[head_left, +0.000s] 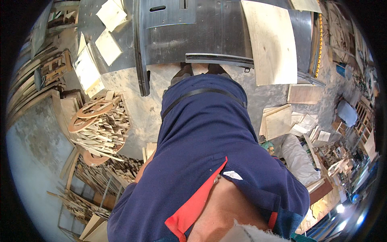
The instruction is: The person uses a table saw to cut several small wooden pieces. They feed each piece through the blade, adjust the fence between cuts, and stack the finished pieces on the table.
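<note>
Looking down, I see my navy top or apron (203,121) with a black strap, and my shoes (182,71) just below a dark metal table (213,34). A sliver of my left forearm (143,171) shows beside my body; that hand is hidden. My right hand is out of sight. Across the table lie a long plywood sheet (269,42) on the right and several small plywood panels (108,47) on the left. Black metal rails (140,60) run along its middle and near edge.
Heaped offcuts with wooden rings (100,125) and stacked timber (40,80) fill my left. Loose boards (277,121), a white sack (296,159) and a blue-grey object (346,113) lie to my right. A yellow chain-like strip (320,44) edges the table's right.
</note>
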{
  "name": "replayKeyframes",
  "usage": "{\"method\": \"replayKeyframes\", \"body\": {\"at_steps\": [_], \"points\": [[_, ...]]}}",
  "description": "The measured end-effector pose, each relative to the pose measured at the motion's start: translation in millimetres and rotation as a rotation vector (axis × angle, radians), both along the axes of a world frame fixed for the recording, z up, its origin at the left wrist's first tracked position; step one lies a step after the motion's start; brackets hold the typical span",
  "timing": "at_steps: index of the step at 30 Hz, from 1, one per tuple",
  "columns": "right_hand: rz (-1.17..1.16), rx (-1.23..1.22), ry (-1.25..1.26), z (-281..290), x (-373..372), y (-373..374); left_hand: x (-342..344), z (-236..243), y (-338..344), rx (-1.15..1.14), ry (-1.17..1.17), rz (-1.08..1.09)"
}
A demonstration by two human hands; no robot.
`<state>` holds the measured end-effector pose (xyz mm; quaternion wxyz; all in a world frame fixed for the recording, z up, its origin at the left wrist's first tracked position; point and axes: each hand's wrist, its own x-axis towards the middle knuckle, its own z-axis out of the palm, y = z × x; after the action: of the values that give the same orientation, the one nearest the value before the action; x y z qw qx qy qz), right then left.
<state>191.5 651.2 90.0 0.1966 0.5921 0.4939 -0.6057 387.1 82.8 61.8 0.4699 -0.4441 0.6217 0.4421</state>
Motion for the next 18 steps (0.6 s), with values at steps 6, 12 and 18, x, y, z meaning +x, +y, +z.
{"method": "replayKeyframes", "body": {"at_steps": [6,12,18], "points": [[-0.01,0.009,-0.004,-4,0,-1,5,4,3,-0.003,-0.01,0.02],[-0.032,0.012,0.003,-15,-2,-10,8,9,3,-0.012,-0.008,0.04],[-0.072,0.031,0.025,-40,6,-30,19,7,1,-0.019,-0.014,0.06]]}}
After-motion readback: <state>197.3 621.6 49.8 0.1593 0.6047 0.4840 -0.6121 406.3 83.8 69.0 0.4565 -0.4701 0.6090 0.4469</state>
